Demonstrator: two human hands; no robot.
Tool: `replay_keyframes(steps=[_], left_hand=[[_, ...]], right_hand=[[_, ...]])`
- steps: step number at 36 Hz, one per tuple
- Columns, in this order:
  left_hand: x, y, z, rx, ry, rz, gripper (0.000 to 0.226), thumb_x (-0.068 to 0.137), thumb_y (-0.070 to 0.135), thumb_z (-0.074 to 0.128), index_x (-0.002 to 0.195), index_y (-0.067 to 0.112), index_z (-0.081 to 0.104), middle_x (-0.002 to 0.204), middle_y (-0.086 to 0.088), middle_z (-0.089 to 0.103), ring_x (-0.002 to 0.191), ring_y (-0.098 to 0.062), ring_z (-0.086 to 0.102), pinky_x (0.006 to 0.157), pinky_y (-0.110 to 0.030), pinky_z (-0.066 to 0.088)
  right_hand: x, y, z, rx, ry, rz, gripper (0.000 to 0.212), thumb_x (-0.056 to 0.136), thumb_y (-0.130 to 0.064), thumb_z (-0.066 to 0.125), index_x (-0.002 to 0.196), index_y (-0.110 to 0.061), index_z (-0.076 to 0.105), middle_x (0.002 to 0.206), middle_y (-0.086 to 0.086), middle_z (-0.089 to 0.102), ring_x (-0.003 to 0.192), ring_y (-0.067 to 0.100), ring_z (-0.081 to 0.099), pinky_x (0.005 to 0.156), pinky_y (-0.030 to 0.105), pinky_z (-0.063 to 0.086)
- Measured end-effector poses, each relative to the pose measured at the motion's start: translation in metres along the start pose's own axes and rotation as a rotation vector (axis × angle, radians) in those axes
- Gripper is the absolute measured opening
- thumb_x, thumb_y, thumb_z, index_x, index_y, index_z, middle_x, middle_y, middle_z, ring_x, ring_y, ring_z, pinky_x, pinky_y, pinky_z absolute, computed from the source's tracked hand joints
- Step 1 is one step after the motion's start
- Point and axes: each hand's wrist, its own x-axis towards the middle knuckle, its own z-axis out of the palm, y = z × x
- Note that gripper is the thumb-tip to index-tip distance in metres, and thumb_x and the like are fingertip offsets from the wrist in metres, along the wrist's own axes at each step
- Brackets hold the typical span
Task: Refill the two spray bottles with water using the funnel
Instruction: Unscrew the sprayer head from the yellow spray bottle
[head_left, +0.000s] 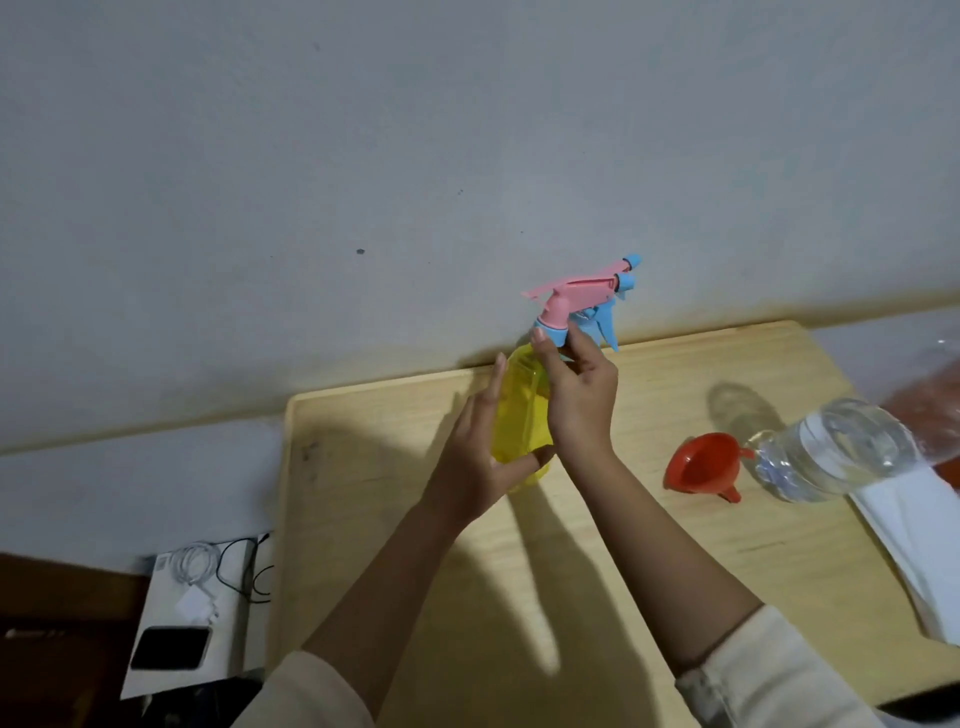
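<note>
Left hand clasps the upright translucent yellow plastic spray bottle, right hand pinches its blue screw collar, the red plastic funnel lying nearer the right.

Cream left sleeve and right sleeve are pushed up the forearms, cuffs perhaps gathered.
</note>
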Motion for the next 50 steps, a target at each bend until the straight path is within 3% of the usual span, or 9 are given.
replay_keyframes(steps=[12,18,21,24,27,31,37,46,50], left_hand=[[-0.029,0.063,0.027,-0.001,-0.207,-0.084,0.096,0.075,0.048,0.069,0.136,0.064,-0.003,0.138,0.023,0.031,0.135,-0.003,0.032,0.112,-0.033,0.031],[-0.041,0.086,0.048,-0.090,-0.239,-0.115,0.096,0.075,0.048,0.071,0.142,0.057,0.004,0.148,0.024,0.029,0.135,0.004,0.029,0.113,-0.037,0.032],[-0.043,0.097,0.049,-0.222,-0.299,-0.154,0.094,0.072,0.044,0.075,0.140,0.060,0.012,0.145,0.022,0.039,0.131,0.000,0.041,0.110,-0.041,0.038],[-0.046,0.110,0.052,-0.311,-0.293,-0.165,0.093,0.069,0.041,0.076,0.139,0.060,0.018,0.143,0.022,0.041,0.131,-0.003,0.043,0.109,-0.042,0.039],[-0.050,0.117,0.058,-0.286,-0.224,-0.163,0.093,0.069,0.045,0.075,0.140,0.059,0.017,0.147,0.014,0.039,0.134,-0.008,0.041,0.110,-0.045,0.037],[-0.062,0.123,0.072,-0.233,-0.111,-0.183,0.094,0.068,0.051,0.072,0.140,0.060,0.011,0.149,0.014,0.036,0.134,-0.006,0.039,0.109,-0.044,0.038],[-0.069,0.130,0.081,-0.197,-0.029,-0.176,0.096,0.071,0.050,0.071,0.145,0.050,0.010,0.152,0.019,0.027,0.138,0.002,0.027,0.114,-0.040,0.031],[-0.067,0.134,0.078,-0.173,-0.026,-0.184,0.096,0.070,0.053,0.069,0.143,0.056,0.007,0.149,0.018,0.031,0.135,0.000,0.034,0.111,-0.041,0.036],[-0.065,0.137,0.073,-0.172,-0.035,-0.158,0.095,0.072,0.050,0.069,0.143,0.056,0.007,0.151,0.021,0.026,0.137,0.005,0.027,0.114,-0.036,0.032]], right_hand=[[-0.019,-0.021,-0.089,0.181,-0.128,0.097,0.024,0.080,-0.021,0.069,0.093,-0.001,0.069,0.088,0.032,0.061,0.083,0.020,0.056,0.082,0.034,0.046],[-0.022,-0.030,-0.131,0.185,-0.225,0.066,0.018,0.086,-0.008,0.062,0.099,0.002,0.068,0.070,-0.012,0.069,0.069,0.000,0.063,0.066,0.012,0.047],[-0.020,-0.030,-0.147,0.221,-0.307,0.070,0.011,0.084,-0.015,0.065,0.090,-0.010,0.072,0.075,-0.009,0.072,0.074,0.004,0.065,0.072,0.019,0.049],[-0.015,-0.030,-0.159,0.421,-0.452,0.184,0.042,0.067,-0.037,0.078,0.096,-0.010,0.070,0.090,0.002,0.073,0.084,0.013,0.067,0.074,0.025,0.053],[-0.017,-0.038,-0.162,0.520,-0.527,0.256,0.039,0.081,-0.030,0.062,0.110,-0.003,0.059,0.100,0.006,0.071,0.095,0.018,0.065,0.078,0.028,0.054],[-0.025,-0.042,-0.155,0.371,-0.390,0.250,0.028,0.095,-0.026,0.044,0.100,-0.007,0.065,0.092,0.002,0.072,0.088,0.015,0.066,0.080,0.030,0.051],[-0.032,-0.044,-0.144,0.259,0.004,0.045,0.029,0.071,-0.016,0.080,0.091,-0.013,0.060,0.085,0.005,0.060,0.082,0.016,0.058,0.078,0.029,0.050],[-0.038,-0.056,-0.149,0.247,-0.294,0.068,0.014,0.091,-0.018,0.059,0.100,-0.018,0.069,0.090,-0.003,0.069,0.087,0.011,0.061,0.083,0.029,0.048],[-0.042,-0.062,-0.144,0.226,-0.123,0.023,0.035,0.079,-0.016,0.073,0.110,-0.009,0.059,0.100,-0.002,0.061,0.077,-0.006,0.060,0.069,0.009,0.046]])
